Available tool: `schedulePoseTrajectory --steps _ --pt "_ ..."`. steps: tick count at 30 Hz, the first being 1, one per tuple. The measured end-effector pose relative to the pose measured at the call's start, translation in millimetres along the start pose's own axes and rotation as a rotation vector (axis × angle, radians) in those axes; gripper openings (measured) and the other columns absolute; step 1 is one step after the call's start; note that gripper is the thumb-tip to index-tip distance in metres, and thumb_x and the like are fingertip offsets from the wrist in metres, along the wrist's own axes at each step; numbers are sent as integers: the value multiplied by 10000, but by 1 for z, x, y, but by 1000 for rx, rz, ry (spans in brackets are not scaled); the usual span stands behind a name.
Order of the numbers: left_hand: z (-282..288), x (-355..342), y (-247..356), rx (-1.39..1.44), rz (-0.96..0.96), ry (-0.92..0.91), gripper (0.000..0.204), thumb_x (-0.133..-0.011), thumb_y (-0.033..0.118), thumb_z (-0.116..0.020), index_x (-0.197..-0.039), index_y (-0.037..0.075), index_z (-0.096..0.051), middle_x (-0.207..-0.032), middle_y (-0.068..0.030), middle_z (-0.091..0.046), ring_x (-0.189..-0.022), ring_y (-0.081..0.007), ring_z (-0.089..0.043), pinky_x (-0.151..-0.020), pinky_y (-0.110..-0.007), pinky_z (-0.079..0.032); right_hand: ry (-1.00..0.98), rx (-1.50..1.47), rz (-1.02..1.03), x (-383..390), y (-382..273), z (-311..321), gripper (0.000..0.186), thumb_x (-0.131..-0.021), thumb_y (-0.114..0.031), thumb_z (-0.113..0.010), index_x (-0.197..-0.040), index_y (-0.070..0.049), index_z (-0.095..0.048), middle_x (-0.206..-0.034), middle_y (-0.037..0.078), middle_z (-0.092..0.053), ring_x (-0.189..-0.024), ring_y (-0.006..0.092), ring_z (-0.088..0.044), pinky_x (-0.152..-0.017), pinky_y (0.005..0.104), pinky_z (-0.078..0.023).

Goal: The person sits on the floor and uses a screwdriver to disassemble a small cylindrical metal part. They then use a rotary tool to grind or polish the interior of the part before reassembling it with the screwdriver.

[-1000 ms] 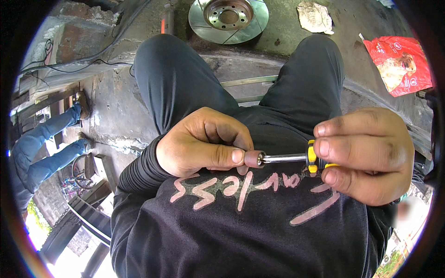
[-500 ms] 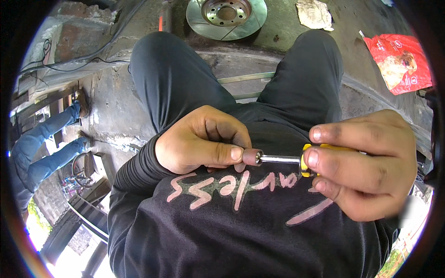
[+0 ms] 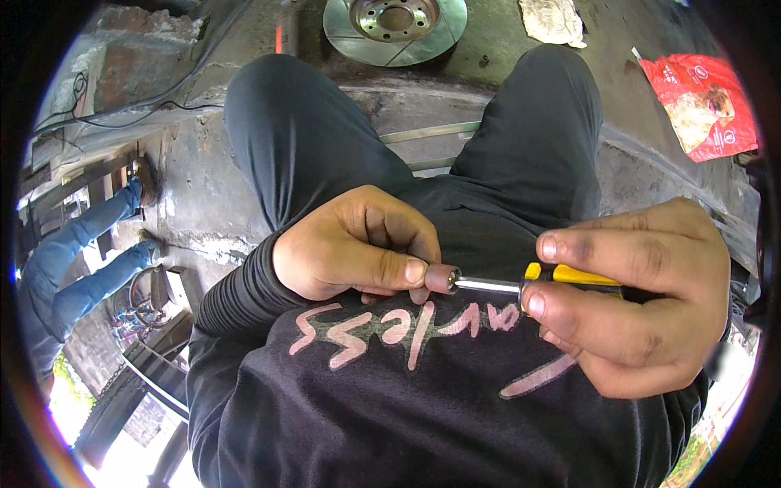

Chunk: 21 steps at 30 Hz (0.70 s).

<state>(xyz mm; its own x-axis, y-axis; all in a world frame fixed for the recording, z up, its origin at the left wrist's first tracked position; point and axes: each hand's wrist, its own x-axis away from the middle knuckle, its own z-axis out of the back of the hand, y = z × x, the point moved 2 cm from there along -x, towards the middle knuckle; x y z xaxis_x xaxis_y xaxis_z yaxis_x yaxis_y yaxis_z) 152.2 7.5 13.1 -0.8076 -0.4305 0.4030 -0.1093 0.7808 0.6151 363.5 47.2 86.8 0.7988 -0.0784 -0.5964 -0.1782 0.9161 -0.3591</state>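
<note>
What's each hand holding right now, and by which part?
Left hand: the brown cylinder, by the end away from the screwdriver. Right hand: the screwdriver, by its yellow-and-black handle.

Yellow-and-black screwdriver [image 3: 582, 276], reddish-brown cylinder [image 3: 440, 279]
The screwdriver's shaft [image 3: 490, 285] gleams silver between the person's left hand [image 3: 358, 244] and right hand [image 3: 643, 313]; beneath both hands, pink lettering [image 3: 420, 335] marks a black sweatshirt [image 3: 407, 423]. Beyond the right hand, a red bag [image 3: 722, 81] bears a tan dog picture [image 3: 695, 115]; beyond the left hand, a silvery disc [image 3: 394, 50] carries dark lines.

Black sweatshirt [image 3: 366, 423], pink lettering [image 3: 420, 337], bunched black sleeve [image 3: 236, 281], dark trousers [image 3: 305, 130]
</note>
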Motion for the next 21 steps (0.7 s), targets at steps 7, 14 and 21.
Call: schedulePoseTrajectory --steps 7,14,21 --pt "1 -2 -4 12 -40 30 196 -825 111 -611 -909 -65 -625 -706 -63 -610 -514 -35 -444 -445 -159 -327 132 -13 -106 16 -2 -4 227 -557 -17 -696 -535 -61 -475 -823 70 -623 -723 259 -643 -461 250 -549" --pt "0 -1 -5 12 -58 60 175 -829 108 -610 -894 -53 -628 -703 -60 -612 -505 -33 -445 -447 -156 -332 162 38 -56 16 -4 -8 185 -572 -32 -711 -583 -40 -527 -794 114 -631 -672 252 -649 -412 231 -514" --pt "-2 2 -6 -74 -126 116 170 -836 112 -615 -896 -46 -631 -701 -51 -614 -499 -28 -442 -449 -156 -333 195 22 -33 17 1 -10 143 -610 -17 -703 -661 -26 -570 -778 139 -628 -633 231 -647 -388 218 -500"
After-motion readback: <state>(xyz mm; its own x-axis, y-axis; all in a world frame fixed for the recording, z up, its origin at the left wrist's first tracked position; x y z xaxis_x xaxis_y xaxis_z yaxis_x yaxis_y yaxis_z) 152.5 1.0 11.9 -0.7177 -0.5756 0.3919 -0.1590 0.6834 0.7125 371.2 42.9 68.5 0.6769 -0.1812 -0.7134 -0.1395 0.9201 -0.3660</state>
